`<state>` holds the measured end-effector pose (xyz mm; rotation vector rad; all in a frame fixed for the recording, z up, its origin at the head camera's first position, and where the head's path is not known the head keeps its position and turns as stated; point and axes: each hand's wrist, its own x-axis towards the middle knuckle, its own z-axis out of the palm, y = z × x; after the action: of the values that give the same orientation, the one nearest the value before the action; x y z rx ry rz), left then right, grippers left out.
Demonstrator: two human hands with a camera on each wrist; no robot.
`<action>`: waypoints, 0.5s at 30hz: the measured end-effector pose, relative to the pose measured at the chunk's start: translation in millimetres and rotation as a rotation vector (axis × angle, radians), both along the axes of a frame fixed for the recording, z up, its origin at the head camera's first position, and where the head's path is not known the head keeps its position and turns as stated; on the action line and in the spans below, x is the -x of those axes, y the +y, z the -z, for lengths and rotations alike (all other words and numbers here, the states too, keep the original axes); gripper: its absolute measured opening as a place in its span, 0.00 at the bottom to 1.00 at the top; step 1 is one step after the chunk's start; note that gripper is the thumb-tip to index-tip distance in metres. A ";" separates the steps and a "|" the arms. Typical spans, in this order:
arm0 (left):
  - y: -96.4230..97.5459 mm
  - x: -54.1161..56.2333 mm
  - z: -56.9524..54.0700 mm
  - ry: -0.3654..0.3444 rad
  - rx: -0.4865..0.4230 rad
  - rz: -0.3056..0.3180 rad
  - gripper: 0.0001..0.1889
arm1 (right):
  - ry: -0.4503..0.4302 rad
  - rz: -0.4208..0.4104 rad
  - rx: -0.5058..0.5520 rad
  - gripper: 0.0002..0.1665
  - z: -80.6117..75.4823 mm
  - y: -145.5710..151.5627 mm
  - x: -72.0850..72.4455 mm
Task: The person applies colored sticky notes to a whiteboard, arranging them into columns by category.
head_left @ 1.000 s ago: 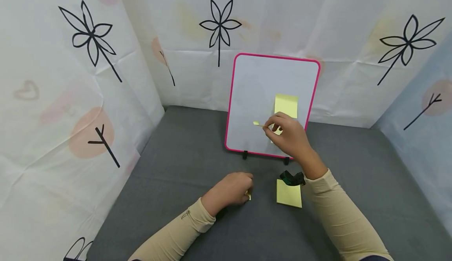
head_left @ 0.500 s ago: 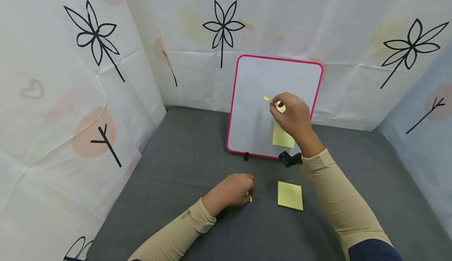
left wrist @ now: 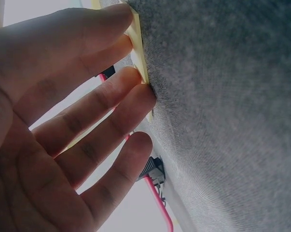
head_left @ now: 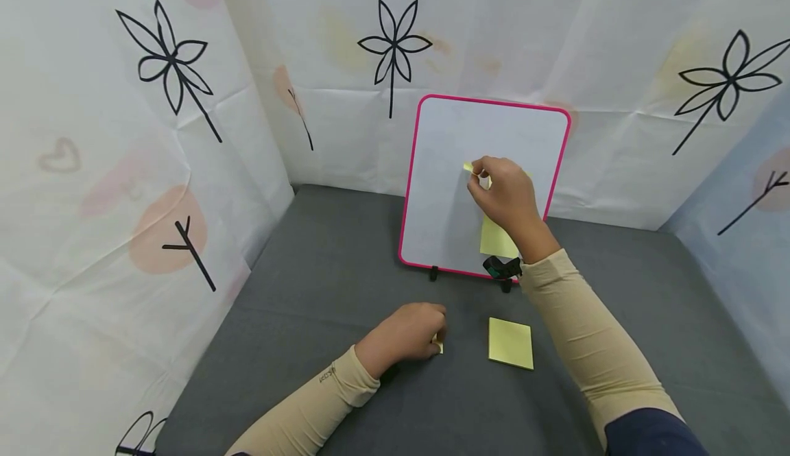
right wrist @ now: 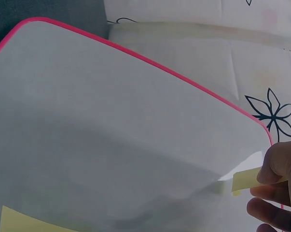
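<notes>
My right hand [head_left: 509, 192] is raised before a whiteboard [head_left: 444, 140] with a pink rim. Between its thumb and fingers it pinches a yellow sticky note [right wrist: 245, 180], held at the board's surface around mid-height. One sticky note [head_left: 496, 238] is stuck low on the board; another, above it, is mostly covered by the right hand. Down on the grey table, my left hand [head_left: 404, 332] holds a yellow sticky note pad [left wrist: 138, 46], thumb on one side and fingertips on the other. Most of that pad is hidden from the head view.
A second sticky note pad [head_left: 510, 343] lies on the table [head_left: 333, 278], right of the left hand. The whiteboard leans back on small black feet [head_left: 434, 273]. Printed cloth walls [head_left: 333, 127] stand behind and at both sides.
My right hand has risen up the board with its sticky note, uncovering the lower stuck note and covering the upper one. The left hand stays in place. The head view has shifted slightly.
</notes>
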<state>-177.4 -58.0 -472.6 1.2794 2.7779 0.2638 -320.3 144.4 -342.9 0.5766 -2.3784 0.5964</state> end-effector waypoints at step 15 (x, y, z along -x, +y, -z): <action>-0.7 -0.1 0.8 -0.014 -0.008 -0.002 0.04 | 0.043 0.015 -0.070 0.04 1.4 -1.7 5.5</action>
<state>-177.3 -58.8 -473.4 1.2714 2.7699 0.2834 -325.9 142.7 -344.3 0.5953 -2.3684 0.4904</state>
